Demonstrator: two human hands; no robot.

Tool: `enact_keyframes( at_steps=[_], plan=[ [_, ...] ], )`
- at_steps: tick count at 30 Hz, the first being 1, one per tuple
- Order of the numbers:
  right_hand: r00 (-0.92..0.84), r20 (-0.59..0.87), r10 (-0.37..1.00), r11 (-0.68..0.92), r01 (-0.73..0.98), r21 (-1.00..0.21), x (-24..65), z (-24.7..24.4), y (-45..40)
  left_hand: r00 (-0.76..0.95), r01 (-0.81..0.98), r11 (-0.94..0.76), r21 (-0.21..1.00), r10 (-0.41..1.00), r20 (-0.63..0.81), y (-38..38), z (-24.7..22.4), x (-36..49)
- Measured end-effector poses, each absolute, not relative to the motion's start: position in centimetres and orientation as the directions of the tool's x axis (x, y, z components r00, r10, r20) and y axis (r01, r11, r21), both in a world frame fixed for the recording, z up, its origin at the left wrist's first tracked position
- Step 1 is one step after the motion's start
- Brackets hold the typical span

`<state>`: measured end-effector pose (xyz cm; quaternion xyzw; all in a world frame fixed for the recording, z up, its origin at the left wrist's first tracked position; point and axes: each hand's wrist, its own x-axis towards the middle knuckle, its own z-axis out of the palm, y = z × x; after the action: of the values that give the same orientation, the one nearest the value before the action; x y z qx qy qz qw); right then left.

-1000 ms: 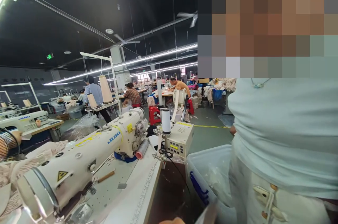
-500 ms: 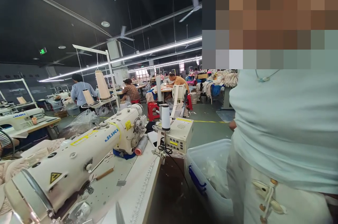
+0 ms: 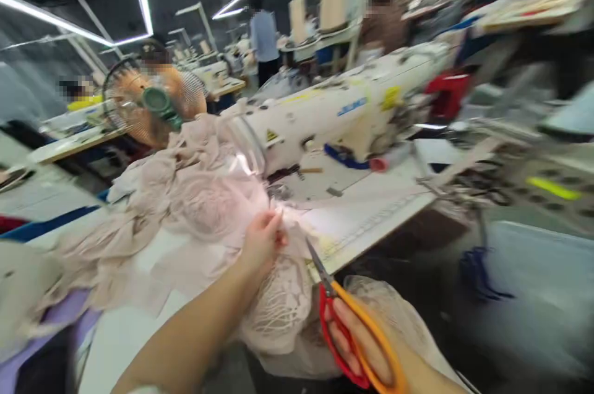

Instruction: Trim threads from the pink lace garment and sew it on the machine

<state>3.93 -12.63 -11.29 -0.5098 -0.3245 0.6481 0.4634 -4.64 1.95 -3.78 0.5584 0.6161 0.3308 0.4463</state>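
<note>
My left hand (image 3: 263, 239) pinches the edge of a pale pink fabric piece (image 3: 278, 304) just in front of the sewing machine's needle area. Below the hand the fabric hangs over the table's front edge, with lacy or stringy detail showing on it. In my right hand (image 3: 355, 335) is a pair of scissors (image 3: 331, 289) with red and orange handles, its blades pointing up and left toward the fabric near my left fingers. The white sewing machine (image 3: 320, 112) stands right behind both hands. Motion blurs the picture.
A heap of the same pink fabric (image 3: 185, 184) covers the table's left side. A fan (image 3: 155, 100) stands behind it. To the right are a thread spool (image 3: 380, 164), a translucent bin (image 3: 538, 295) and a red stool (image 3: 448, 94). Several people sit or stand at other machines.
My view has swung left and down, from the machine and a person standing at the right to my worktable. Both hands, the scissors and the held fabric now show.
</note>
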Motion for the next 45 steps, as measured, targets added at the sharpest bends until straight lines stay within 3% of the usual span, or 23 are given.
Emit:
enact_keyframes(
  at_steps=[3, 5, 16, 24, 35, 40, 45],
  plan=[
    [-0.213, -0.417, 0.883, -0.467, -0.329, -0.821, 3.0, -11.8, -12.4, 0.227, -0.033, 0.242, 0.97, 0.947, -0.228, 2.9, -6.1, -6.8],
    [-0.238, -0.42, 0.876, -0.48, -0.344, -0.807, 2.5, -11.6, -12.2, 0.309, -0.192, 0.256, 0.947, 0.932, -0.19, 3.0, -6.6, -6.9],
    [-0.17, -0.452, 0.875, -0.482, -0.246, -0.841, 3.2, -11.5, -11.0, 0.355, -0.192, 0.235, 0.953, 0.922, -0.156, 2.8, -6.4, -6.6],
    [-0.152, -0.461, 0.874, -0.484, -0.351, -0.802, 3.5, -9.3, -8.6, 0.357, -0.238, 0.246, 0.94, 0.922, -0.151, 2.6, -5.9, -6.5],
    [-0.104, -0.47, 0.876, -0.478, -0.298, -0.826, 3.3, -9.0, -8.8, 0.359, -0.254, 0.278, 0.926, 0.917, -0.177, 2.5, -6.1, -6.6],
    [-0.202, -0.442, 0.874, -0.484, -0.284, -0.828, 3.5, -9.5, -8.9, 0.322, -0.239, 0.261, 0.935, 0.93, -0.177, 3.0, -6.3, -6.5],
    [-0.145, -0.358, 0.922, -0.386, -0.344, -0.856, 3.8, -9.8, -8.7, 0.327, -0.232, 0.219, 0.948, 0.935, -0.136, 2.7, -6.0, -6.7]
  ],
)
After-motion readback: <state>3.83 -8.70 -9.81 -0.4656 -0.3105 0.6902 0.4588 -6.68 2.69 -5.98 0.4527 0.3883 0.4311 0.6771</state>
